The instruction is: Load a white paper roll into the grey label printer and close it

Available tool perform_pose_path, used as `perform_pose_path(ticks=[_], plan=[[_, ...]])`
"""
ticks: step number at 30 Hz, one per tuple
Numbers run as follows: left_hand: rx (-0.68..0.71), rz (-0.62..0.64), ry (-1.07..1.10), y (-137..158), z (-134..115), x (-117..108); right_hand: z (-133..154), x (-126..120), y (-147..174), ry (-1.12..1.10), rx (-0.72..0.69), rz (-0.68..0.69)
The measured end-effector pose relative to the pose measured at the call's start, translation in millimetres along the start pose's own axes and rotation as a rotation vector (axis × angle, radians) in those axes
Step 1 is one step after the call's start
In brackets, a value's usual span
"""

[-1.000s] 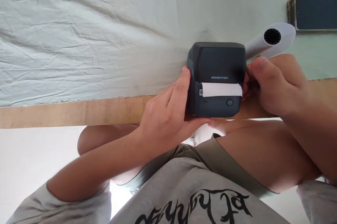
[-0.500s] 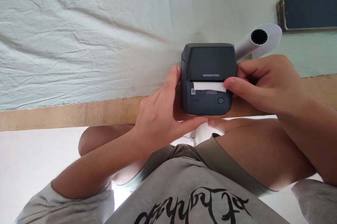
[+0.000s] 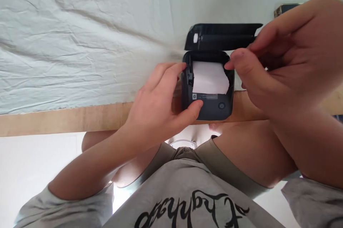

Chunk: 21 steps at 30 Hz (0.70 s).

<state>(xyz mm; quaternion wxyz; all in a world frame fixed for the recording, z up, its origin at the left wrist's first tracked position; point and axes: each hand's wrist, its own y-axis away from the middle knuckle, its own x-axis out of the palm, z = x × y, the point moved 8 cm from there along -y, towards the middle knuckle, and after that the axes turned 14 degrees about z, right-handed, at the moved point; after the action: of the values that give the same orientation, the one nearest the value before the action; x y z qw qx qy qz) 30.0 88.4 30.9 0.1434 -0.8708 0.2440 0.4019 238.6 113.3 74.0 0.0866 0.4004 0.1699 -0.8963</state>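
A dark label printer (image 3: 201,112) sits at the table edge with its lid (image 3: 222,37) raised at the back. Inside lies white label paper (image 3: 210,78), its loose end torn unevenly and hanging over the front. My left hand (image 3: 160,96) grips the body from the left, fingers at the side and thumb on the front face. At the lid's right end, my right hand (image 3: 289,49) has curled fingers pinching its edge, with one fingertip down by the paper's right side. The far right side of the printer is partly hidden by that hand.
A pale, wrinkled cloth (image 3: 93,42) covers the table, leaving a bare wooden strip (image 3: 66,119) along the front edge. A phone (image 3: 288,8) lies at the upper right, mostly behind my right hand. My legs are below the edge.
The printer's lid has swung up and back, exposing the paper inside. My right hand has risen with the lid and now hides the white roll. My left thumb has moved onto the printer's front.
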Motion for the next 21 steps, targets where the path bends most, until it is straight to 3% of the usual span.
perform_pose_path(ticks=[9, 15, 21], plan=[[-0.014, 0.071, 0.058, -5.4, 2.9, 10.4, -20.6, 17.6, -27.8, 0.313, 0.002, 0.51], [-0.012, 0.102, 0.04, -9.6, 1.9, 8.7, -36.3, 20.0, -34.3, 0.492, -0.067, 0.61], [0.048, 0.143, 0.201, -5.2, 2.9, 8.2, -34.2, 31.3, -36.3, 0.466, -0.119, 0.713]])
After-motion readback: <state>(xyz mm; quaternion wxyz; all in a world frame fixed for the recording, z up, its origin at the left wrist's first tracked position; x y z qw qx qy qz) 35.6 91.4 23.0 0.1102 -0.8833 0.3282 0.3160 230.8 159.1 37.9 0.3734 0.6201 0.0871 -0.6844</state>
